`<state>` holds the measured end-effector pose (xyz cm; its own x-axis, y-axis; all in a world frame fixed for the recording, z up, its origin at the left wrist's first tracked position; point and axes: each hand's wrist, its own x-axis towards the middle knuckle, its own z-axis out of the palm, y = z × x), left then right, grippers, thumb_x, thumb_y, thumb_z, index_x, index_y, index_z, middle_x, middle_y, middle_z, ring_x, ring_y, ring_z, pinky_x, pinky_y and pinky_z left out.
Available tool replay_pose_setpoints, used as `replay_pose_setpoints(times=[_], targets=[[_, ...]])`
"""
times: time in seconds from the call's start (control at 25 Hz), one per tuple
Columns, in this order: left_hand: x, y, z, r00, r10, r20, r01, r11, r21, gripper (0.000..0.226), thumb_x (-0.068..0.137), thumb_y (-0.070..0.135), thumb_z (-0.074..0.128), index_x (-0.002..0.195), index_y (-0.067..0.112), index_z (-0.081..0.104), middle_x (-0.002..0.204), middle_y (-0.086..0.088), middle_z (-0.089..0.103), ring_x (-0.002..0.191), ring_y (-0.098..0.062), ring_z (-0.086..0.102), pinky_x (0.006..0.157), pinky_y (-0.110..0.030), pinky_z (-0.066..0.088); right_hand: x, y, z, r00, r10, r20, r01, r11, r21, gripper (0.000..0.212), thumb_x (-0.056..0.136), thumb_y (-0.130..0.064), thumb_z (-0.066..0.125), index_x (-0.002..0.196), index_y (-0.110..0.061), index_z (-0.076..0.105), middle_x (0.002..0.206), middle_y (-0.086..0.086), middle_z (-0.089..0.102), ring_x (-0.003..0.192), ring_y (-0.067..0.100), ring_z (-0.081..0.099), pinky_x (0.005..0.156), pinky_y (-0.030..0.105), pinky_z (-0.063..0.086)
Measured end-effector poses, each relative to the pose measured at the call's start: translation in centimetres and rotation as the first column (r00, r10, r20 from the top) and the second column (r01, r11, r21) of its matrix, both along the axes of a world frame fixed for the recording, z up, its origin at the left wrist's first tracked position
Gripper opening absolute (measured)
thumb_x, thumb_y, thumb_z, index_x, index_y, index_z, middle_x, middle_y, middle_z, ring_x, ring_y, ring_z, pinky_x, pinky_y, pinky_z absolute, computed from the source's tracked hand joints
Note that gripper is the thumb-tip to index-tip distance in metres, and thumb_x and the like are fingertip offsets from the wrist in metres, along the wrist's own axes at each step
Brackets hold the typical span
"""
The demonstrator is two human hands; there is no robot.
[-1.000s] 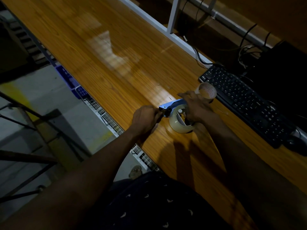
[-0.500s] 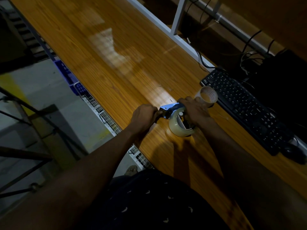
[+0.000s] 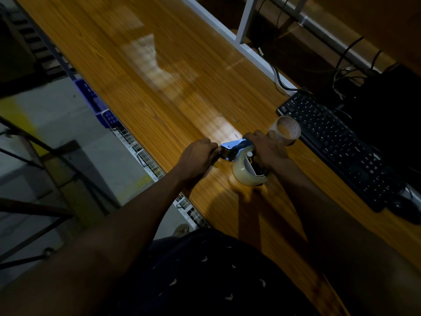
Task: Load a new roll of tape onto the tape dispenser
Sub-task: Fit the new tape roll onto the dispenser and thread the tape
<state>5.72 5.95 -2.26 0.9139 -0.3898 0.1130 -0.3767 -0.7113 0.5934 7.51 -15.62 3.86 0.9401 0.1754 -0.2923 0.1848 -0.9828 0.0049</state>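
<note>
Barely anything has shifted between your hands since a second ago; the view has only swung a little, and the whole cluster sits the same way on the tabletop (image 3: 173,92).

Your left-hand fingers (image 3: 210,145) are curled tight round the front end of the tape dispenser (image 3: 234,145), right at its blue head, though whether they pinch a tape tail there I cannot tell. Your right hand (image 3: 267,151) is closed over the dispenser's body from the far side, fingers pressed together on it. The new roll (image 3: 247,174) already sits on the dispenser, just below and between your two hands, its open face turned up toward you.

The dispenser's long axis runs left to right, hand to hand, so I judge the next pull goes leftward, and your left hand is the nearer one for it.

Watch the room: the tabletop edge lies close by your left wrist, an empty core (image 3: 287,132) stands touching-close behind your right hand, and the keyboard (image 3: 341,147) lies just beyond. Open wood stretches away ahead.
</note>
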Motion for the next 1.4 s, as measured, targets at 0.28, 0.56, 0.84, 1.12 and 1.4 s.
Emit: replay_pose_setpoints(times=[0.28, 0.56, 0.84, 1.12, 1.4], targets=[[0.0, -0.5, 0.0, 0.999, 0.032, 0.027, -0.033, 0.998, 0.048, 0.032, 0.101, 0.028, 0.043, 0.084, 0.011, 0.063, 0.073, -0.004, 0.050, 0.064, -0.021, 0.047, 0.058, -0.034, 0.036, 0.0, 0.0, 0.1, 1.000, 0.003, -0.007, -0.004, 1.000, -0.011, 0.057, 0.084, -0.012, 0.060, 0.135, -0.030, 0.041, 0.131, 0.004, 0.048, 0.113, 0.035, 0.041, 0.082, 0.044, 0.038], [-0.5, -0.8, 0.3, 0.996, 0.076, 0.048, -0.079, 0.995, 0.066, 0.031, 0.100, 0.028, 0.043, 0.084, 0.011, 0.063, 0.076, -0.008, 0.054, 0.065, -0.024, 0.050, 0.056, -0.035, 0.037, -0.1, 0.0, 0.1, 1.000, 0.013, -0.001, -0.013, 1.000, -0.006, 0.057, 0.085, -0.009, 0.059, 0.135, -0.030, 0.041, 0.132, 0.004, 0.048, 0.115, 0.035, 0.040, 0.083, 0.043, 0.035], [-0.1, -0.7, 0.0, 0.995, 0.094, 0.036, -0.094, 0.996, 0.003, 0.031, 0.100, 0.032, 0.044, 0.090, 0.013, 0.066, 0.078, -0.005, 0.051, 0.067, -0.023, 0.051, 0.057, -0.033, 0.035, 0.1, -0.3, 0.0, 1.000, 0.007, -0.012, -0.007, 1.000, 0.009, 0.057, 0.085, -0.010, 0.059, 0.135, -0.031, 0.041, 0.130, 0.003, 0.048, 0.114, 0.036, 0.040, 0.083, 0.044, 0.037], [0.2, -0.7, -0.4, 0.981, 0.192, -0.035, -0.194, 0.952, -0.235, 0.024, 0.093, 0.031, 0.059, 0.112, 0.016, 0.060, 0.099, -0.001, 0.064, 0.084, -0.009, 0.056, 0.071, -0.027, 0.045, 0.2, -0.2, -0.1, 1.000, 0.014, -0.006, -0.014, 1.000, 0.003, 0.055, 0.085, -0.012, 0.058, 0.134, -0.030, 0.042, 0.129, 0.004, 0.050, 0.113, 0.036, 0.041, 0.081, 0.044, 0.038], [-0.2, -1.1, -0.2, 0.978, 0.199, -0.057, -0.206, 0.912, -0.356, 0.009, 0.090, 0.018, 0.060, 0.087, 0.014, 0.067, 0.079, -0.001, 0.068, 0.070, -0.011, 0.063, 0.066, -0.038, 0.053, 0.2, -0.1, 0.0, 1.000, 0.013, -0.013, -0.013, 1.000, -0.021, 0.054, 0.086, -0.013, 0.058, 0.135, -0.030, 0.041, 0.131, 0.004, 0.049, 0.114, 0.036, 0.040, 0.082, 0.045, 0.039]])
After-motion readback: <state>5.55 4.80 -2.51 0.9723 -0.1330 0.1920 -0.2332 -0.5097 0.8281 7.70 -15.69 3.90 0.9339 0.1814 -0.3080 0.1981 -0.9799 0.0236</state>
